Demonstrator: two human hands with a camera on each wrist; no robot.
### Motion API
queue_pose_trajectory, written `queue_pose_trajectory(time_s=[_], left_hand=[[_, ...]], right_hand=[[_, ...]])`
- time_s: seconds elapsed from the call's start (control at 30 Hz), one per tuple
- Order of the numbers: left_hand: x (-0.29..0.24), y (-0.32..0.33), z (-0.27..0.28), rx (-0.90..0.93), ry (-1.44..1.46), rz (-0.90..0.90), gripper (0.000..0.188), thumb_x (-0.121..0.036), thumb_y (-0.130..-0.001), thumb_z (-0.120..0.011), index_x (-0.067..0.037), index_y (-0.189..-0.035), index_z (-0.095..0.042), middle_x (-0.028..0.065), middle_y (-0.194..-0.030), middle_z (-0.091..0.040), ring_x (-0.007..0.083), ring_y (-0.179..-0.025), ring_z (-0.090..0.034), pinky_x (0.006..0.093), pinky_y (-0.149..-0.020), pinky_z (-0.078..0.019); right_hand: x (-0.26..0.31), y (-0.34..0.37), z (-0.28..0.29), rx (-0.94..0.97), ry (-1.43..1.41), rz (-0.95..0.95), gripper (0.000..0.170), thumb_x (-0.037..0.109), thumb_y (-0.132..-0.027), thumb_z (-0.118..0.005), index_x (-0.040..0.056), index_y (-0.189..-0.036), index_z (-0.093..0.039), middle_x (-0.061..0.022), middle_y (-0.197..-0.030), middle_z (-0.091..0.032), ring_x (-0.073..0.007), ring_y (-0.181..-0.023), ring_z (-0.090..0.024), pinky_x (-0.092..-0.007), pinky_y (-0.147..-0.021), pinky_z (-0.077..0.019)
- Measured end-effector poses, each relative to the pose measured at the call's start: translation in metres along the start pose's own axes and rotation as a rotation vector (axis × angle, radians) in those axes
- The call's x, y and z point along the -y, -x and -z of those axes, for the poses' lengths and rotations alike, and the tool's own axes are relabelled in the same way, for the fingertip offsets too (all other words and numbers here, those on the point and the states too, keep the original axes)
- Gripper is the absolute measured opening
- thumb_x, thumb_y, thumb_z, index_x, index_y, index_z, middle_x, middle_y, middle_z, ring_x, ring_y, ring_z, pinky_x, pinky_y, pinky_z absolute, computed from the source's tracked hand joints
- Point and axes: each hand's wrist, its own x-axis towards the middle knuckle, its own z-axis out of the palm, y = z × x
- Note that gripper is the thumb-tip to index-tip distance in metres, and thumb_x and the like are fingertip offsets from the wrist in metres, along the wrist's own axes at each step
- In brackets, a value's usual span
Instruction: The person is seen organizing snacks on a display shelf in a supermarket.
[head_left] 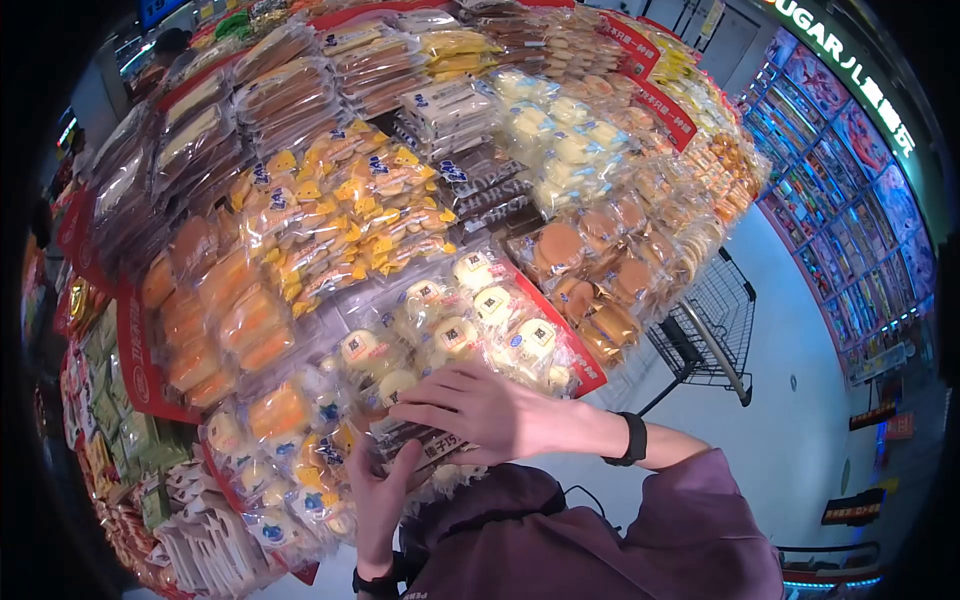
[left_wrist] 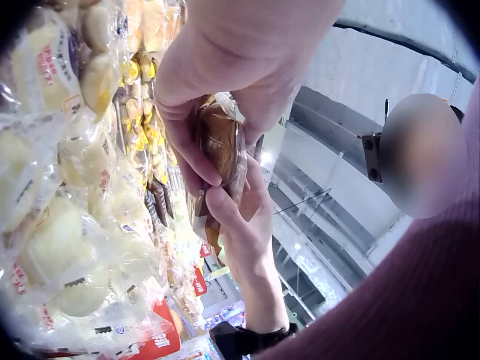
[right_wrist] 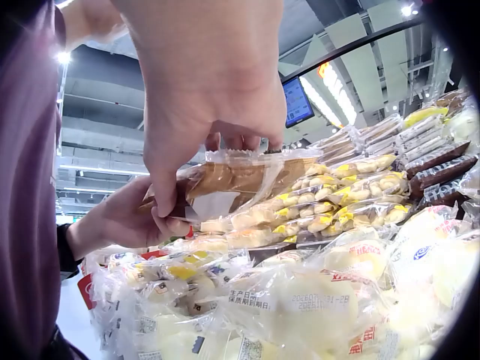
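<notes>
A clear-wrapped brown snack pack with a dark label [head_left: 425,443] is between the two hands, above the stacked goods. My left hand [head_left: 378,500] grips its left end, thumb on the near side. Over the pack lies my right hand [head_left: 495,412], its fingers reaching left across the top. In the left wrist view, fingers of both hands pinch the brown pack [left_wrist: 221,146]. The right wrist view has my right hand [right_wrist: 210,82] gripping the wrapper's upper edge, while my left hand [right_wrist: 124,217] holds the other end of the pack [right_wrist: 229,187].
Round white wrapped cakes [head_left: 455,335] lie just beyond the hands. Yellow packs [head_left: 345,210], orange bread packs [head_left: 250,320] and brown round cakes [head_left: 560,245] fill the sloping display. A red edge strip [head_left: 555,335] borders it. A black shopping cart [head_left: 715,320] stands at right.
</notes>
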Motion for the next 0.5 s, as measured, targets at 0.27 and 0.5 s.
queue_pose_trajectory(time_s=[0.27, 0.5], left_hand=[[0.004, -0.007, 0.020, -0.081, 0.329, 0.106, 0.032, -0.013, -0.096, -0.065, 0.006, -0.121, -0.058, 0.0126, -0.112, -0.067, 0.0221, -0.095, -0.072, 0.0354, -0.078, -0.0646], [0.002, 0.002, 0.020, -0.009, 0.288, 0.082, 0.040, -0.009, -0.094, -0.069, 0.004, -0.129, -0.054, 0.0111, -0.117, -0.067, 0.0152, -0.098, -0.069, 0.0305, -0.078, -0.0621]], right_hand=[[-0.005, 0.007, 0.003, -0.209, -0.037, -0.145, 0.074, 0.024, -0.065, -0.090, 0.0054, -0.130, -0.059, -0.0131, -0.141, -0.053, -0.0324, -0.129, -0.050, -0.0475, -0.109, -0.0377], [0.006, 0.007, -0.003, -0.175, 0.030, -0.157, 0.065, 0.017, -0.069, -0.083, 0.0078, -0.129, -0.059, -0.0103, -0.143, -0.053, -0.0300, -0.132, -0.049, -0.0495, -0.112, -0.0353]])
